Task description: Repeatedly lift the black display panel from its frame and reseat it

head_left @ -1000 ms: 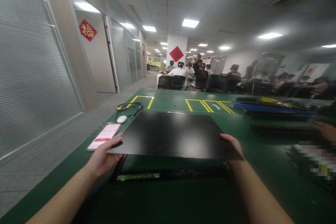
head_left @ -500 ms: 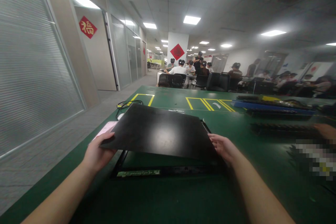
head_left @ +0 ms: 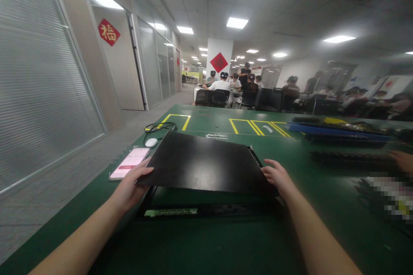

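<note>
A thin, glossy black flat panel (head_left: 206, 163) lies tilted over a black rectangular frame (head_left: 222, 209) on the green table. My left hand (head_left: 132, 184) grips the panel's left edge, thumb on top and fingers underneath. At the right edge, my right hand (head_left: 276, 179) has its fingertips on the panel's side, with the index finger slightly raised. Along the frame's near bar runs a green circuit strip (head_left: 171, 212). The panel hides most of the frame's far part; its near bar and a bit of the right side show.
Left of the panel lie a phone (head_left: 130, 163) with a pink screen, a white mouse (head_left: 151, 142) and a coiled black cable (head_left: 161, 126). Yellow tape outlines mark the far table. At right are a blue tray (head_left: 338, 132), dark strips and another person's hand (head_left: 402, 161).
The panel's left side has shifted right and lower, with my left hand on it, uncovering more of the phone and the mouse. My right index finger has lifted a little.
</note>
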`<state>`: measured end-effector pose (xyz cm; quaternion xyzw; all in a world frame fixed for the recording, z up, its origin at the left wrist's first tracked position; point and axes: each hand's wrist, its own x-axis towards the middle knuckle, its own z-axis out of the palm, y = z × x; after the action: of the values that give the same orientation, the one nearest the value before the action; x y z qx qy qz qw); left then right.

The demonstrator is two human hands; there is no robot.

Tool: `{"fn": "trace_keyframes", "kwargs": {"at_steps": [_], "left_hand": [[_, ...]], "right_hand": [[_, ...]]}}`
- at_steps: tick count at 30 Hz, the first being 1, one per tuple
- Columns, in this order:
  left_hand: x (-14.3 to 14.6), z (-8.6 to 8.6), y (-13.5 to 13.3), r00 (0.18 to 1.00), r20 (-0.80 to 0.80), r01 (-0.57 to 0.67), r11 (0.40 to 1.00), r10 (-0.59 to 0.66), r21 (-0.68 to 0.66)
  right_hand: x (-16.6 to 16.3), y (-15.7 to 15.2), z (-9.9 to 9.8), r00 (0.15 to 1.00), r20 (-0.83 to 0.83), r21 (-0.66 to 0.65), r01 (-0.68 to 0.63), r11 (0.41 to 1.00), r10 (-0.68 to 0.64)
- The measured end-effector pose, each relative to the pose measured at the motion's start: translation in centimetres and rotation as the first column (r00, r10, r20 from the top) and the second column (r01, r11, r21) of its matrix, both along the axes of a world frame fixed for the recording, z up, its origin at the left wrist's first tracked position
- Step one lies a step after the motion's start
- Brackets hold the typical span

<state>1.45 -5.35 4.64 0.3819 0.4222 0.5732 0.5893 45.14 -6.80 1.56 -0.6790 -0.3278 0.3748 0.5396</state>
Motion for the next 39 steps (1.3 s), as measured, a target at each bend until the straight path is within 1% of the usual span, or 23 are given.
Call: {"fn": "trace_keyframes", "kwargs": {"at_steps": [6, 11, 15, 18, 25, 31, 39], "left_hand": [[-0.3, -0.1, 0.2, 0.998, -0.054, 0.025, 0.998, -0.021, 0.061], [-0.4, -0.2, 0.3, 0.997, -0.068, 0.028, 0.997, -0.024, 0.065], [-0.1, 0.0, -0.1, 0.998, -0.039, 0.058, 0.996, -0.056, 0.074], [0.3, 0.0, -0.3, 0.997, 0.001, 0.072, 0.996, -0.072, 0.060], [0.9, -0.4, -0.3, 0.999, 0.027, 0.042, 0.999, -0.041, -0.025], [1.1, -0.5, -0.3, 0.997, 0.041, 0.063, 0.997, -0.061, -0.040], [1.3, -0.2, -0.3, 0.997, 0.062, 0.054, 0.997, -0.050, -0.053]], "right_hand": [[0.2, 0.1, 0.0, 1.000, -0.028, 0.020, -0.009, 1.000, 0.010], [0.2, -0.2, 0.4, 0.998, 0.067, 0.017, -0.007, 1.000, 0.006], [-0.2, -0.5, 1.0, 0.994, 0.104, 0.010, 0.043, 0.999, -0.044], [-0.2, -0.7, 1.3, 0.989, 0.123, 0.009, 0.077, 0.997, -0.078], [0.2, -0.7, 1.3, 0.991, 0.093, 0.003, 0.100, 0.995, -0.100], [0.4, -0.8, 1.1, 0.989, 0.122, 0.000, 0.083, 0.997, -0.082], [0.9, -0.6, 0.8, 0.984, 0.160, -0.013, 0.077, 0.997, -0.074]]}}
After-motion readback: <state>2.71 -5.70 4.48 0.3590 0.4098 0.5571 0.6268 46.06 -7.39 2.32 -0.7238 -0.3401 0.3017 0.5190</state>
